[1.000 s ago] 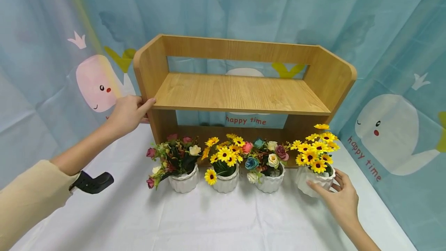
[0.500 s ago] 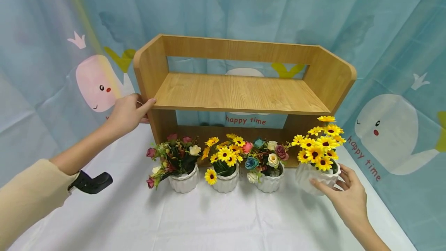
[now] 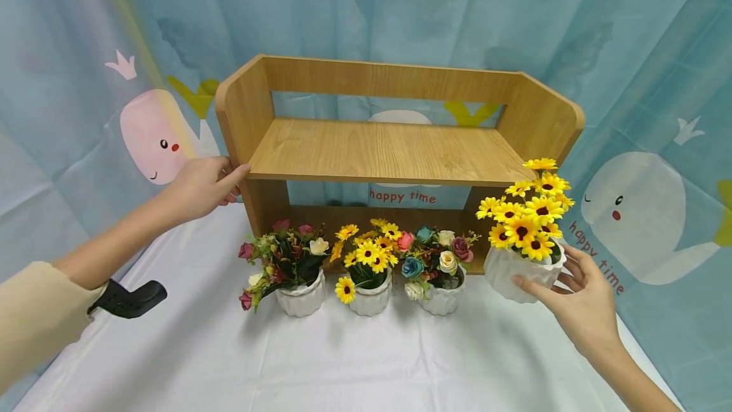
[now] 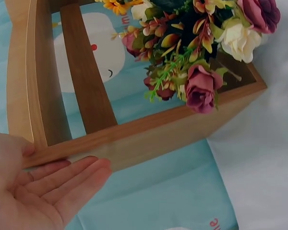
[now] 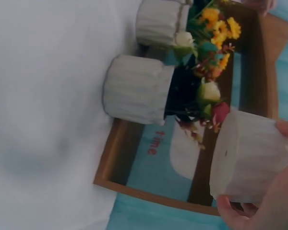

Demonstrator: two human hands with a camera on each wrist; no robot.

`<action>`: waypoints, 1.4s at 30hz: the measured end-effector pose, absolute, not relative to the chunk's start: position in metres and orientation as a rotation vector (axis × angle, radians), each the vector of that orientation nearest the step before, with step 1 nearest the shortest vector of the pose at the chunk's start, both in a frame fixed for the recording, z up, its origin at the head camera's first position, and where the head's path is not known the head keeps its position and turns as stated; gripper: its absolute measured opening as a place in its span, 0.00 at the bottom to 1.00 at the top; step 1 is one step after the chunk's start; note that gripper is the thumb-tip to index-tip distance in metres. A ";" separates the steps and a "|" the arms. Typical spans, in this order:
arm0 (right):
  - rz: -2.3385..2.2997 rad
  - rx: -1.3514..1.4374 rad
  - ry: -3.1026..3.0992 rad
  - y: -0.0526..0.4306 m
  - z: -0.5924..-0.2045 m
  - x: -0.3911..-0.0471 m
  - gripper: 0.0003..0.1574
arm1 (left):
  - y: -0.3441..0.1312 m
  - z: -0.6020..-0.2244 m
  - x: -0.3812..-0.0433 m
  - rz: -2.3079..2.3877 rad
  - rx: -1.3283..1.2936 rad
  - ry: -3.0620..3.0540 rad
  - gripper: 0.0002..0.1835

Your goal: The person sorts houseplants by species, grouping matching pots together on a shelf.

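Running this remotely. My right hand (image 3: pixel 586 307) grips a white pot (image 3: pixel 515 280) of big yellow sunflowers, thumb across the near side, fingers round its right side. It's up off the bench (image 3: pixel 372 361), in front of the right end of the wooden shelf (image 3: pixel 394 80); I get its underside in the right wrist view. From the head, the top blooms overlap the front right corner of the upper board (image 3: pixel 383 150).

My left hand (image 3: pixel 197 189) holds the shelf's left side panel (image 3: pixel 246 113), thumb at the front edge, fingers on the outer side. Light sleeve (image 3: pixel 40 310), black strap (image 3: pixel 128 299) at that wrist.

Three more white pots in a row on the bench, just before the shelf's lower opening, left to right: purple-and-cream rose pot (image 3: pixel 302 299), small sunflower pot (image 3: pixel 372 299), mixed rose pot (image 3: pixel 443 299), the last nearest the lifted one. Blue curtain (image 3: pixel 400 5) behind, whale prints, "happy time" lettering.
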State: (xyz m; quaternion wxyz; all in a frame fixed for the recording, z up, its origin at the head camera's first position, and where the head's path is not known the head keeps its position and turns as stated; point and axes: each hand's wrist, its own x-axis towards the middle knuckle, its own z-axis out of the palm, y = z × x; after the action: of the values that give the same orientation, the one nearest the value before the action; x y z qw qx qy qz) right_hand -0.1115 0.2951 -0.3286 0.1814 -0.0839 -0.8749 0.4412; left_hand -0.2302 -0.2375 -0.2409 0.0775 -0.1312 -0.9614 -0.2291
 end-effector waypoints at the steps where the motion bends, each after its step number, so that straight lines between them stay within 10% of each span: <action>1: 1.238 -0.228 -2.476 0.295 -0.326 -0.112 0.59 | -0.238 -0.240 -0.230 -0.648 -0.410 -2.868 0.26; 42: 1.398 0.147 -2.487 0.244 -0.225 -0.160 0.48 | -0.243 -0.242 -0.231 -0.623 -0.452 -2.824 0.24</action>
State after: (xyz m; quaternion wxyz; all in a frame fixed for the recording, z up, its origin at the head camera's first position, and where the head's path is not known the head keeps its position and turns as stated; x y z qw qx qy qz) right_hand -0.1604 0.2436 -0.2255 0.1419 0.0509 -0.8617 0.4846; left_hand -0.2312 -0.2433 -0.2417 0.1070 -0.1534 -0.9593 -0.2117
